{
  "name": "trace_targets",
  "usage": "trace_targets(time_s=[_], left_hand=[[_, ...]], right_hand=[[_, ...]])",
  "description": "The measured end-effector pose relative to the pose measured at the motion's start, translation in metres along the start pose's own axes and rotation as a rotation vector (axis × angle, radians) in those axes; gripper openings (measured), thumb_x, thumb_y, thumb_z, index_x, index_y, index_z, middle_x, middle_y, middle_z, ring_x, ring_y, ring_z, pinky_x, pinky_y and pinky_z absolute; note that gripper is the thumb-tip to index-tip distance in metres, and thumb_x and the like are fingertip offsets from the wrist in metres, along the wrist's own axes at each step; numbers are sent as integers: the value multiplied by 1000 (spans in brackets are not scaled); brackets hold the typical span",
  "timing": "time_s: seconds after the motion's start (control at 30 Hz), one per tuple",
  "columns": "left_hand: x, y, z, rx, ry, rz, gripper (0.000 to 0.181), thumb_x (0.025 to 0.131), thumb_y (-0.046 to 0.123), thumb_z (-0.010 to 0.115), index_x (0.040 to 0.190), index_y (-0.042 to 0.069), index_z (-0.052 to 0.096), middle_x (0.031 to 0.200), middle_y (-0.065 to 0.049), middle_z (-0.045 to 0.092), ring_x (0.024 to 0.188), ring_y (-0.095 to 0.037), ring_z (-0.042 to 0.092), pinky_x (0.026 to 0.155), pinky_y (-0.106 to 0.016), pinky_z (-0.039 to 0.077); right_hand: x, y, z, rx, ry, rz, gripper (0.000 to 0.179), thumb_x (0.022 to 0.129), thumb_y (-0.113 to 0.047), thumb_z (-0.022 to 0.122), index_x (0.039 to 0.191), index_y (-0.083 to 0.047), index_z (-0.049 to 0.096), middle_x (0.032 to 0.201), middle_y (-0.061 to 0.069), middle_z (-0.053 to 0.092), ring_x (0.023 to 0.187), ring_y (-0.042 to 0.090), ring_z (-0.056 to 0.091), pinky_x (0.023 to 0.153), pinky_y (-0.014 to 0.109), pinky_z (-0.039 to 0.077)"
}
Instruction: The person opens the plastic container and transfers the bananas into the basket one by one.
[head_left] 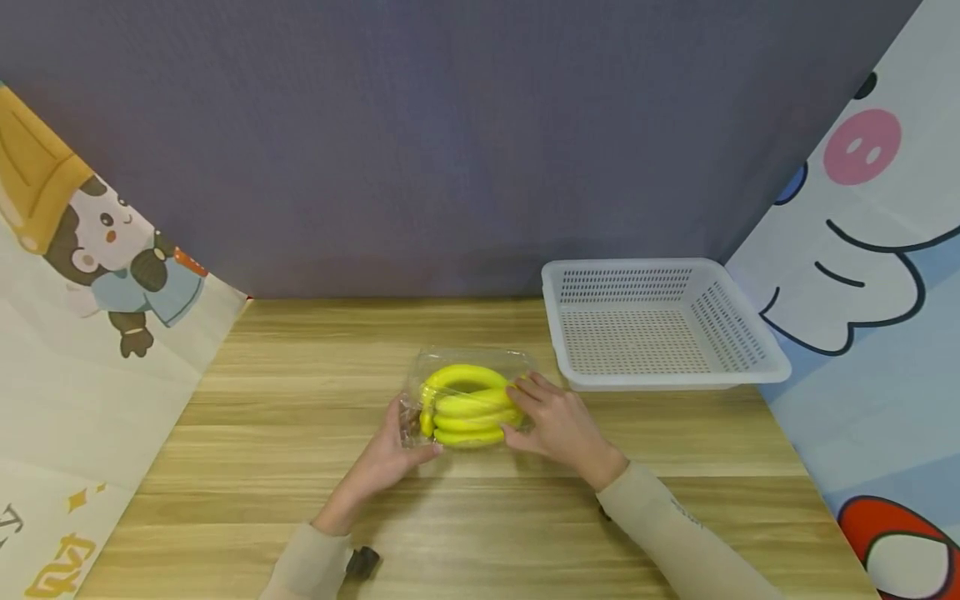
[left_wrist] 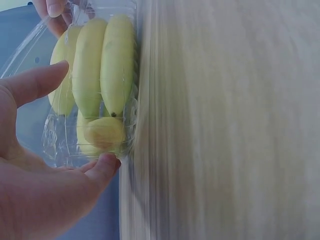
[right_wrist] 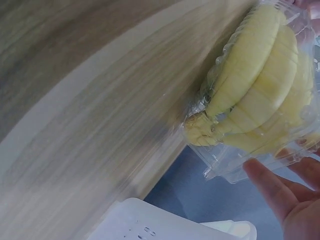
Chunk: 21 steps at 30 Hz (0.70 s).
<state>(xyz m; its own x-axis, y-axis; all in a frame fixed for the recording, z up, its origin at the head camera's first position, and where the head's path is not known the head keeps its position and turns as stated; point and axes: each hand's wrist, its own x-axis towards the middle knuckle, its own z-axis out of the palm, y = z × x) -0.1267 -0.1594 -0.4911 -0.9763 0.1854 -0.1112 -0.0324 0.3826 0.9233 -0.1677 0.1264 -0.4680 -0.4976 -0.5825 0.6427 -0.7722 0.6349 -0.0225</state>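
A clear plastic clamshell box (head_left: 431, 360) sits on the table with several yellow bananas (head_left: 468, 406) inside it. My left hand (head_left: 390, 454) holds the box's left end, the thumb at its front corner. In the left wrist view, the fingertips (left_wrist: 104, 167) touch the end wall beside the bananas. At the box's right side, my right hand (head_left: 558, 423) grips the lid and edge, its fingers over the top and the thumb toward the front. The right wrist view has its fingers (right_wrist: 272, 187) against the clear rim. Whether the lid is fully fastened I cannot tell.
A white perforated plastic basket (head_left: 566, 379) stands at the back right of the wooden table (head_left: 300, 367), close to my right hand. A dark grey panel (head_left: 390, 167) rises behind, and printed cartoon walls (head_left: 885, 275) flank both sides.
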Motion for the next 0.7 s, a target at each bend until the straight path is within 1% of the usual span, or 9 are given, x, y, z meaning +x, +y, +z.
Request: trace_targets(time_s=[0.1, 0.2, 0.4, 0.6, 0.7], left_hand=[[-1, 0, 0, 1, 2, -5, 110, 74, 27, 81, 152, 14, 6, 151, -23, 27, 135, -40, 31, 109, -57, 26], [-1, 1, 1, -6, -1, -6, 109, 74, 26, 81, 152, 13, 5, 152, -22, 24, 136, -40, 29, 110, -57, 24], [-1, 0, 0, 0, -8, -9, 108, 76, 26, 80, 152, 13, 4, 154, -23, 18, 137, -42, 26, 109, -60, 22], [-2, 0, 0, 3, -7, -31, 108, 77, 28, 79, 152, 13, 4, 154, -24, 18, 136, -43, 26, 109, -60, 23], [-1, 0, 0, 6, -8, -30, 108, 76, 29, 79, 152, 13, 4, 153, -25, 19, 135, -44, 28, 108, -60, 24]], right_hand=[[-1, 1, 1, 4, 8, 2, 46, 76, -38, 65, 100, 0, 72, 99, 18, 70, 90, 41, 67, 64, 42, 59], [-1, 2, 2, 3, 11, 2, 45, 77, -37, 65, 100, 1, 72, 99, 18, 71, 90, 40, 67, 65, 42, 59], [0, 2, 2, 10, 19, -5, 44, 78, -37, 64, 99, 1, 72, 99, 18, 71, 89, 41, 67, 66, 43, 58], [3, 3, 1, 15, 19, -9, 44, 80, -38, 64, 99, 1, 72, 98, 18, 71, 88, 41, 67, 67, 44, 58], [4, 3, 0, 28, 16, -2, 42, 81, -37, 63, 98, 1, 72, 98, 18, 71, 87, 40, 68, 67, 43, 58]])
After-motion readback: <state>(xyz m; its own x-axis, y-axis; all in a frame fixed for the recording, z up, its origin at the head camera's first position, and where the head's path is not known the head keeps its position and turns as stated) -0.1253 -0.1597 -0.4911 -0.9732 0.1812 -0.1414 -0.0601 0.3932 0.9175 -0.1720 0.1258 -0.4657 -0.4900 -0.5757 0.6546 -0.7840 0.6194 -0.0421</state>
